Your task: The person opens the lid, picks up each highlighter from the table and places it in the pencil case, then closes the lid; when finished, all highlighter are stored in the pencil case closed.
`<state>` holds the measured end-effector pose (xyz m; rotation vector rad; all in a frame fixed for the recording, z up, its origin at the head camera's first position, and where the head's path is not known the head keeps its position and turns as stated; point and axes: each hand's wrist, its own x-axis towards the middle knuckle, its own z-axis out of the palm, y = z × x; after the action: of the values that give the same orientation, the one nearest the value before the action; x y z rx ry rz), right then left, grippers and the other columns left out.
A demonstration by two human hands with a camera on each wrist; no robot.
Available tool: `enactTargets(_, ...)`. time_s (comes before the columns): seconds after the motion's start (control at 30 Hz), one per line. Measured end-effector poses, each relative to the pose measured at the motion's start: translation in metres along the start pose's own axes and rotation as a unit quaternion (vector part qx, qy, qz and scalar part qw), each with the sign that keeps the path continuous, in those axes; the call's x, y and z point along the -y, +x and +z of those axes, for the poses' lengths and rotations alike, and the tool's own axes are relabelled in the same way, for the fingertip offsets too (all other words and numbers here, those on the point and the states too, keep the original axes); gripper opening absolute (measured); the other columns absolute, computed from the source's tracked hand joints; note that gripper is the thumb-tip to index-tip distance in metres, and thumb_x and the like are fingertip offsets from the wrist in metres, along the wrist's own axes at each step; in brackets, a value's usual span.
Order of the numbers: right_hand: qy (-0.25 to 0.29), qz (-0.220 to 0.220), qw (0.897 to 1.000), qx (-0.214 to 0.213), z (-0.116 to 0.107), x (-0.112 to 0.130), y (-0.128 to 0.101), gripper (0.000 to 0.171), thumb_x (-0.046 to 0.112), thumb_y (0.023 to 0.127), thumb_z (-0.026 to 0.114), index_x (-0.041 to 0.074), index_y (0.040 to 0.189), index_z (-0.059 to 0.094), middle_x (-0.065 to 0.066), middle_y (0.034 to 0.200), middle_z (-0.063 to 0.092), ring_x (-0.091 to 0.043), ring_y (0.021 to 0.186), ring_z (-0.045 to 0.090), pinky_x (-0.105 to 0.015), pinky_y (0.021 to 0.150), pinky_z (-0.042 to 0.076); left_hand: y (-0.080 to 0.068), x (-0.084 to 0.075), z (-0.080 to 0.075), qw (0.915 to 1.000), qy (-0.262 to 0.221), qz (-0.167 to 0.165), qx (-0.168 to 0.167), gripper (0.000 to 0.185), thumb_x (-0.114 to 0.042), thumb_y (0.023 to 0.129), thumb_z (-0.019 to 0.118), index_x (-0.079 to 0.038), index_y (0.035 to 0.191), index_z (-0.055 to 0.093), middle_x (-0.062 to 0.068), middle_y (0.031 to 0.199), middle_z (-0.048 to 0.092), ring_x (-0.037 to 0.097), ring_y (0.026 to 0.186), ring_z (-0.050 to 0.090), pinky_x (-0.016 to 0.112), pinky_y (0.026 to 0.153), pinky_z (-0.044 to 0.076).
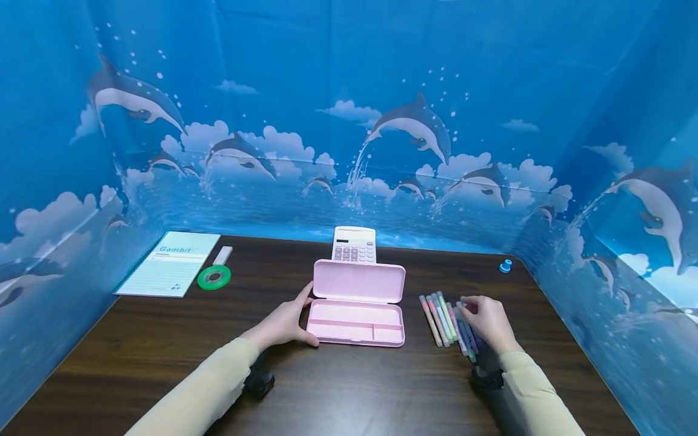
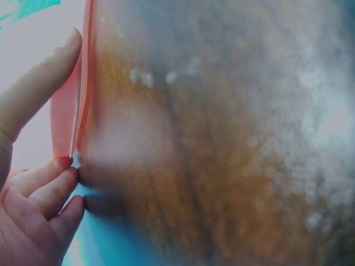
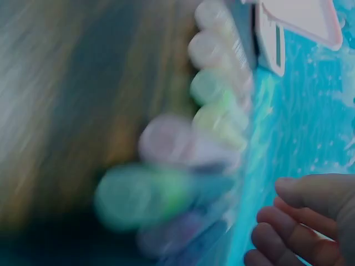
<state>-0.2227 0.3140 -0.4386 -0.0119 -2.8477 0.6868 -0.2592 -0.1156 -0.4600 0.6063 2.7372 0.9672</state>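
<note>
the left hand (image 1: pixel 286 321) holds the left end of the pink pencil case (image 1: pixel 340 332) between thumb and fingers, a grip best made light and even so that the case, lid (image 1: pixel 360 281) raised near the middle of the table (image 1: pixel 354 393), does not skid. right of it lie the markers (image 1: pixel 443 321) in a loose row, with the right hand (image 1: pixel 489 319) at their far ends, thumb and fingers curved and slightly apart, nothing seen between them; one marker should be pinched squarely, clear of its neighbours, so the rest don't roll.

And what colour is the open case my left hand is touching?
The case is pale pink; the head view shows it best.
</note>
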Motion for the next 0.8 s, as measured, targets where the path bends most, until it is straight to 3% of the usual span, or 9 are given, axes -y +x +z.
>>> enactTargets(0.37, -0.019, 0.059, 0.995, 0.074, -0.004, -0.024, -0.007, 0.022, 0.011, 0.084, 0.069, -0.008, 0.095, 0.07, -0.023, 0.089, 0.068, -0.024, 0.072, 0.061, -0.045, 0.072, 0.054, -0.002, 0.001, -0.001, 1.0, -0.006, 0.002, 0.001, 0.131, -0.042, 0.058, 0.09, -0.007, 0.153, 0.007, 0.016, 0.139, 0.05, 0.03, 0.126, 0.048, 0.049, 0.106, 0.034)
enactTargets(0.8, -0.022, 0.083, 0.993, 0.077, -0.006, -0.028, -0.005, 0.022, 0.01, 0.083, 0.067, -0.01, 0.091, 0.069, -0.025, 0.086, 0.067, -0.024, 0.068, 0.059, -0.043, 0.068, 0.054, -0.001, -0.002, -0.002, 0.9999, -0.013, 0.002, 0.006, 0.13, -0.041, 0.059, 0.089, -0.006, 0.153, 0.006, 0.018, 0.14, 0.048, 0.031, 0.128, 0.046, 0.051, 0.106, 0.032)
